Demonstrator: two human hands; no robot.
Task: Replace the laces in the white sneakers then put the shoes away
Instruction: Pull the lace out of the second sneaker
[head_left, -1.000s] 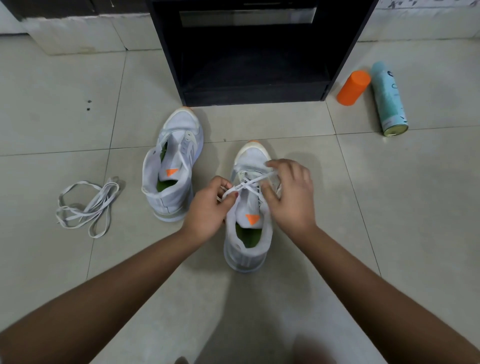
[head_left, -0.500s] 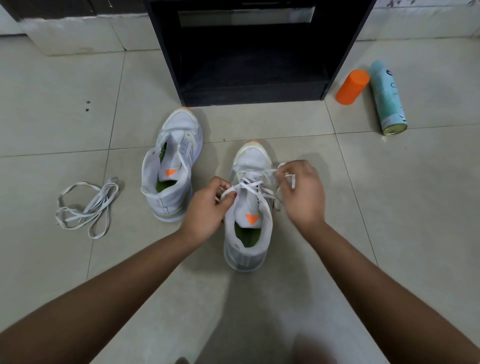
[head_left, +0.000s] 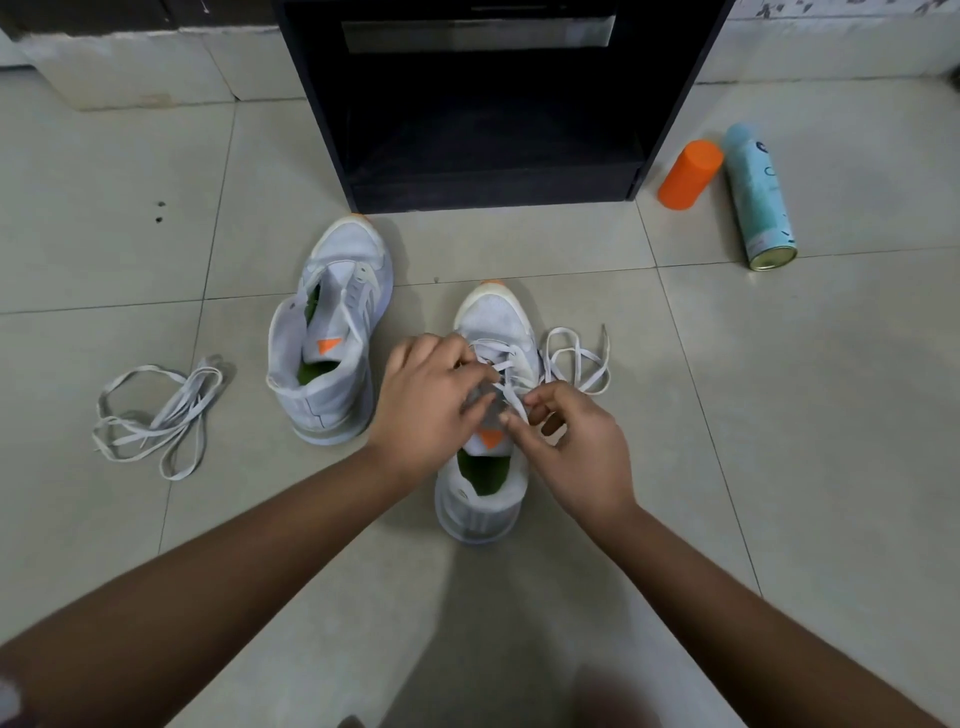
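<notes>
Right hand now drawn back, pinching lace; left hand moved forward, fingers curled on lace; loop lies beside shoe.

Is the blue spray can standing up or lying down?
Lying down. The spray can rests on its side on the floor, its round bottom end facing the camera.

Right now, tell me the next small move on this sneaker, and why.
Probably thread the lace that the right hand pinches one row further up the near sneaker, then pull it snug. It is only partly threaded, slack lies looped on the floor beside the shoe, and the left hand holds the crossings.
</notes>
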